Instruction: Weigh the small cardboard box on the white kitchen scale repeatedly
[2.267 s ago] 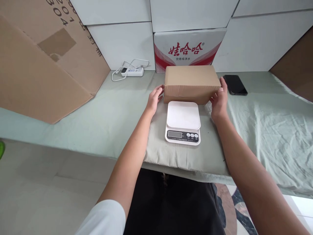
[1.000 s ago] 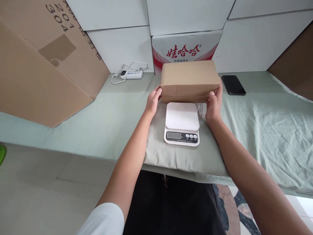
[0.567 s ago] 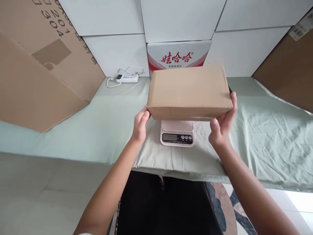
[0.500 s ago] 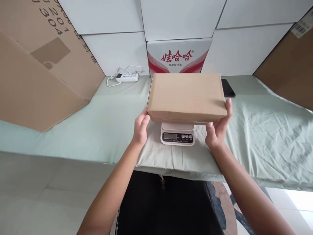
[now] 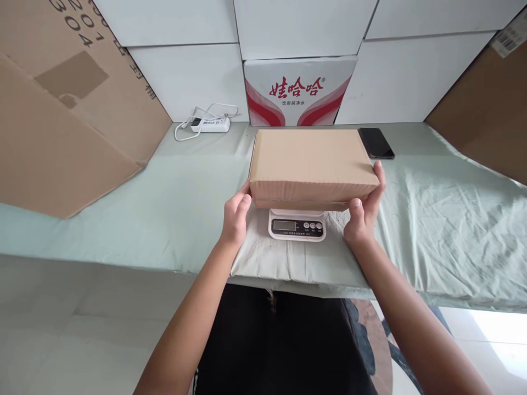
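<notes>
A closed brown cardboard box [image 5: 313,159] is held between my two hands over a small white digital kitchen scale [image 5: 296,235]. My left hand [image 5: 236,216] grips the box's near left corner, thumb at the front. At the near right corner, my right hand [image 5: 364,211] has its thumb on the front and its fingers along the right side. The box hides the scale's platform, so I cannot tell whether it touches it. Only the scale's front shows, with a blank-looking display and several buttons.
A black phone [image 5: 376,143] lies behind the box at right. A white power strip [image 5: 211,124] with a cable lies at back left. Large cartons [image 5: 82,148] flank both sides of the cloth-covered table [image 5: 177,219], and a printed water carton [image 5: 300,90] stands at the back.
The box has come lower toward the scale and levelled, showing more of its front side. More of the phone is visible behind it. Both hands keep their hold.
</notes>
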`<state>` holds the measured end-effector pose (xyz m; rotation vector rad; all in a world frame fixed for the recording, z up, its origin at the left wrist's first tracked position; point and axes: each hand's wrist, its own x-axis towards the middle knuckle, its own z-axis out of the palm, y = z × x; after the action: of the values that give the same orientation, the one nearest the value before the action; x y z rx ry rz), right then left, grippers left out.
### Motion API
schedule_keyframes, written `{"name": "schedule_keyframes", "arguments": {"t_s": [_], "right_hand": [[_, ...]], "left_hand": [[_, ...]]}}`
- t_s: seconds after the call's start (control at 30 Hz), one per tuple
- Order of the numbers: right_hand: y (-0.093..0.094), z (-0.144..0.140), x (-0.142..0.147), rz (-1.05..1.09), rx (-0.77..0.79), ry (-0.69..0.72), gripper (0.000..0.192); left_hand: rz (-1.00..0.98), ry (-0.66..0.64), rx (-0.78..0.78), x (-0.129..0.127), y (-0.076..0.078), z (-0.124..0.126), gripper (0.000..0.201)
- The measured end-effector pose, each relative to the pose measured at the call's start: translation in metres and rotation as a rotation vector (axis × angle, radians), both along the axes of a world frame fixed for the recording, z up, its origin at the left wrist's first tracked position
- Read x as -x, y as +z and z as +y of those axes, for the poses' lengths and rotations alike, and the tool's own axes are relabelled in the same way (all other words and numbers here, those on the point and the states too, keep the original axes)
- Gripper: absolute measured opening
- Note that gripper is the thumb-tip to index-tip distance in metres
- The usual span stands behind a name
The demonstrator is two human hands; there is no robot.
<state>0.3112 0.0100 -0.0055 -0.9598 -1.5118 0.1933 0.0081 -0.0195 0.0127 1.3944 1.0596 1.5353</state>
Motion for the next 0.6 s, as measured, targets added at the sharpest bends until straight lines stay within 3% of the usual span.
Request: {"name": "schedule_keyframes", "arguments": {"t_s": [0.33,0.5,0.6], "right_hand": [[0.002,0.003,-0.008,-0.012,-0.034,0.006,0.096],[0.000,0.006,-0.013,-0.048,-0.058,0.061,0.090],[0.009,0.007,-0.014,-0.010,-0.031,0.128,0.091]], "left_hand": [[-0.051,0.034,-0.004,0.000,0.003,-0.003,0.071],[0.006,-0.035,-0.033,0.000,0.002,-0.003,0.070],[0.017,-0.066,-0.035,0.003,0.008,0.002,0.068]]}}
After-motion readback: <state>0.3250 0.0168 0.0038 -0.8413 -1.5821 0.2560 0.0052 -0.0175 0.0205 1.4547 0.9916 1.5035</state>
